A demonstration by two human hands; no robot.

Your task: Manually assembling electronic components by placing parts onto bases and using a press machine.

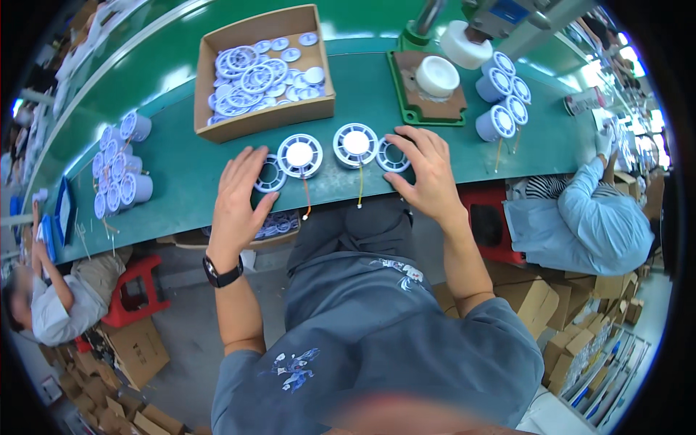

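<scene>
Top: grey-blue short-sleeved shirt (377,326) with white-and-blue printed motifs
Wrist: black watch (221,274) on the left forearm
Hands: left hand (239,199) and right hand (428,170) bare, ungloved

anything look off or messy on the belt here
Nothing stands out. Four round white parts lie flat in a row under the hands, the box sits square, and the stacks left and right are tidy.

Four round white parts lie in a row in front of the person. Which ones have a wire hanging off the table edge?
The two middle discs: one trails an orange wire, the other a yellow wire. The outer two lie under the hands, no wire showing.
</scene>
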